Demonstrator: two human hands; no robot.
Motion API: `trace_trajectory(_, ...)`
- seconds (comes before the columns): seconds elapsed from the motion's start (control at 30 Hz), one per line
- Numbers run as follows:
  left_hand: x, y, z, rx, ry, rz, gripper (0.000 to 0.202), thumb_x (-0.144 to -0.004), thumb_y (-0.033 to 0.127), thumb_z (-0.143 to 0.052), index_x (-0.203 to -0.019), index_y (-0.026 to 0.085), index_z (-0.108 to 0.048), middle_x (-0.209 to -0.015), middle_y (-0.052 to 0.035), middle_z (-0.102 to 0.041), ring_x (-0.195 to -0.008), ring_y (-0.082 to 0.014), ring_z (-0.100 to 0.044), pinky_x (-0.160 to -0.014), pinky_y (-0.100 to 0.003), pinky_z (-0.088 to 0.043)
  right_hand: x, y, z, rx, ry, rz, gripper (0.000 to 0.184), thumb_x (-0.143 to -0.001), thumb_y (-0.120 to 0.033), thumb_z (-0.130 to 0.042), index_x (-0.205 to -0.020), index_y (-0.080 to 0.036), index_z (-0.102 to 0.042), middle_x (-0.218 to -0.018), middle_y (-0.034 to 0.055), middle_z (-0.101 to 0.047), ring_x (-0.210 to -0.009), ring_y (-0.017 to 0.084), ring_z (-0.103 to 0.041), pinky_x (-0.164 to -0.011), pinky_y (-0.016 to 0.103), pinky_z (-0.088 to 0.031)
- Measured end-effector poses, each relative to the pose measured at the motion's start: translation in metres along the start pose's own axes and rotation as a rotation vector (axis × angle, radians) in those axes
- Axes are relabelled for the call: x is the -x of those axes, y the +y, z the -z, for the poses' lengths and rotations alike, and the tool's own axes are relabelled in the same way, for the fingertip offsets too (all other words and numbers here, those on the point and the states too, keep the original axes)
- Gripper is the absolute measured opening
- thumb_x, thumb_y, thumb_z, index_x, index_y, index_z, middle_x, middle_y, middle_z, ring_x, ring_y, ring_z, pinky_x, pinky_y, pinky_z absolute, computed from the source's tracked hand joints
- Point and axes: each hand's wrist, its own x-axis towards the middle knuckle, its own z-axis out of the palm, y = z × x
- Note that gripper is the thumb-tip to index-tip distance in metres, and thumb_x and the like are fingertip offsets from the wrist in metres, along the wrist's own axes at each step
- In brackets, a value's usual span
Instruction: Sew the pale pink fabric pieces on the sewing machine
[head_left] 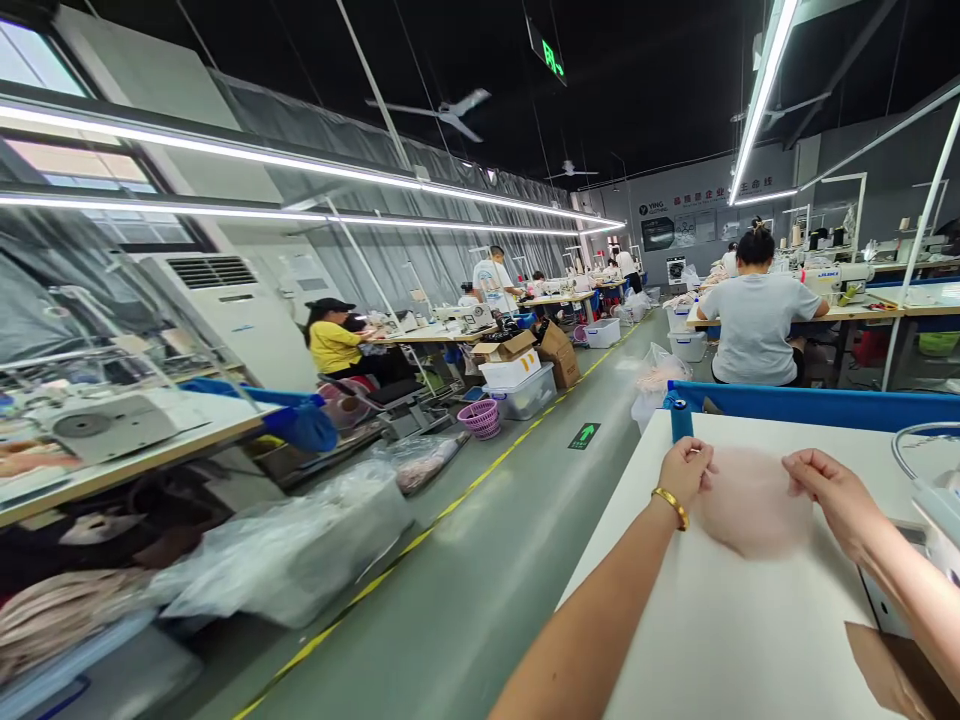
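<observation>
Between my two hands hangs a pale pink piece of thin fabric (754, 505), blurred by motion, above a white tabletop (720, 640). My left hand (684, 468), with a gold bracelet on the wrist, pinches its left upper edge. At the opposite upper edge, my right hand (829, 490) grips it between thumb and fingers. A small blue cylinder (681, 420) stands on the table just behind my left hand. Part of a white sewing machine (937, 510) shows at the right edge, beside my right forearm.
Blue cloth (817, 403) lines the table's far edge. Ahead, a person in a light shirt (761, 315) sits at a sewing machine. Left of the aisle are a plastic-covered bin (300, 545), a purple basket (480, 419), boxes (517, 365) and a person in yellow (334, 345).
</observation>
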Motion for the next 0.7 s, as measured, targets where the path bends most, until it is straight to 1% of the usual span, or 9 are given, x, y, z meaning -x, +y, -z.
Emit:
trace_trajectory(0.07, -0.008, -0.006, 0.0, -0.025, 0.028, 0.004, 0.038, -0.084, 0.053, -0.079, -0.084, 0.02, -0.06, -0.067, 0.0022, -0.067, -0.046, -0.008, -0.051, -0.051, -0.02, -0.043, -0.022, 0.005, -0.006, 0.041, 0.023, -0.001, 0.052, -0.087, -0.074, -0.067, -0.086, -0.022, -0.067, -0.069, 0.0008, -0.067, -0.069, 0.019, -0.062, -0.068, 0.031, -0.049)
trace_trajectory(0.1, -0.011, -0.009, 0.001, -0.042, 0.043, 0.003, 0.036, -0.086, 0.051, -0.078, -0.083, 0.02, -0.059, -0.067, 0.0025, -0.066, -0.046, -0.0085, -0.051, -0.051, -0.021, -0.043, -0.031, 0.008, -0.008, 0.068, 0.031, -0.004, 0.048, -0.092, -0.069, -0.066, -0.089, -0.021, -0.067, -0.073, 0.0004, -0.068, -0.069, 0.018, -0.063, -0.069, 0.031, -0.051)
trace_trajectory(0.2, -0.016, -0.018, 0.004, -0.096, 0.099, -0.016, 0.027, -0.091, 0.042, -0.072, -0.082, 0.021, -0.058, -0.067, 0.0027, -0.064, -0.053, -0.0114, -0.055, -0.056, -0.023, -0.045, -0.048, 0.021, -0.016, 0.168, 0.036, -0.022, 0.035, -0.103, -0.051, -0.065, -0.105, -0.017, -0.069, -0.093, 0.0016, -0.072, -0.076, 0.015, -0.067, -0.073, 0.033, -0.058)
trace_trajectory(0.3, -0.017, -0.026, 0.006, -0.162, 0.144, -0.048, 0.021, -0.093, 0.035, -0.07, -0.08, 0.021, -0.06, -0.07, 0.0018, -0.063, -0.068, -0.0152, -0.063, -0.068, -0.026, -0.049, -0.058, 0.035, -0.021, 0.274, 0.05, -0.043, 0.031, -0.104, -0.043, -0.067, -0.122, -0.017, -0.068, -0.118, 0.0064, -0.072, -0.096, 0.02, -0.071, -0.084, 0.039, -0.062)
trace_trajectory(0.37, -0.017, -0.029, 0.006, -0.212, 0.163, -0.056, 0.019, -0.093, 0.032, -0.07, -0.079, 0.021, -0.06, -0.071, 0.0014, -0.064, -0.074, -0.0168, -0.065, -0.072, -0.027, -0.049, -0.062, 0.042, -0.023, 0.338, 0.066, -0.048, 0.033, -0.103, -0.041, -0.068, -0.128, -0.019, -0.067, -0.127, 0.0082, -0.07, -0.105, 0.022, -0.071, -0.09, 0.043, -0.062)
trace_trajectory(0.47, -0.015, -0.031, 0.006, -0.289, 0.184, -0.05, 0.017, -0.093, 0.029, -0.068, -0.08, 0.021, -0.062, -0.071, 0.0013, -0.064, -0.073, -0.0175, -0.063, -0.073, -0.028, -0.047, -0.065, 0.048, -0.024, 0.417, 0.088, -0.034, 0.035, -0.103, -0.04, -0.068, -0.131, -0.019, -0.066, -0.131, 0.0091, -0.068, -0.109, 0.024, -0.07, -0.093, 0.045, -0.061)
trace_trajectory(0.57, -0.012, -0.03, 0.007, -0.364, 0.214, -0.054, 0.016, -0.094, 0.026, -0.067, -0.079, 0.021, -0.063, -0.072, 0.0011, -0.065, -0.073, -0.0174, -0.061, -0.074, -0.029, -0.047, -0.063, 0.048, -0.024, 0.478, 0.114, 0.014, 0.036, -0.103, -0.041, -0.068, -0.132, -0.02, -0.065, -0.133, 0.0094, -0.067, -0.11, 0.024, -0.07, -0.094, 0.046, -0.061)
trace_trajectory(0.63, -0.01, -0.026, 0.008, -0.415, 0.244, -0.057, 0.018, -0.095, 0.025, -0.067, -0.078, 0.02, -0.063, -0.072, 0.0008, -0.065, -0.073, -0.017, -0.061, -0.075, -0.029, -0.048, -0.056, 0.045, -0.024, 0.509, 0.131, 0.074, 0.038, -0.103, -0.042, -0.068, -0.134, -0.02, -0.064, -0.135, 0.0097, -0.066, -0.113, 0.025, -0.068, -0.097, 0.048, -0.059)
trace_trajectory(0.7, -0.007, -0.022, 0.009, -0.464, 0.273, -0.061, 0.019, -0.097, 0.027, -0.069, -0.081, 0.018, -0.065, -0.075, 0.0004, -0.066, -0.073, -0.0164, -0.062, -0.076, -0.03, -0.051, -0.038, 0.04, -0.023, 0.533, 0.133, 0.156, 0.04, -0.103, -0.041, -0.065, -0.136, -0.019, -0.063, -0.136, 0.013, -0.065, -0.119, 0.029, -0.066, -0.102, 0.053, -0.056)
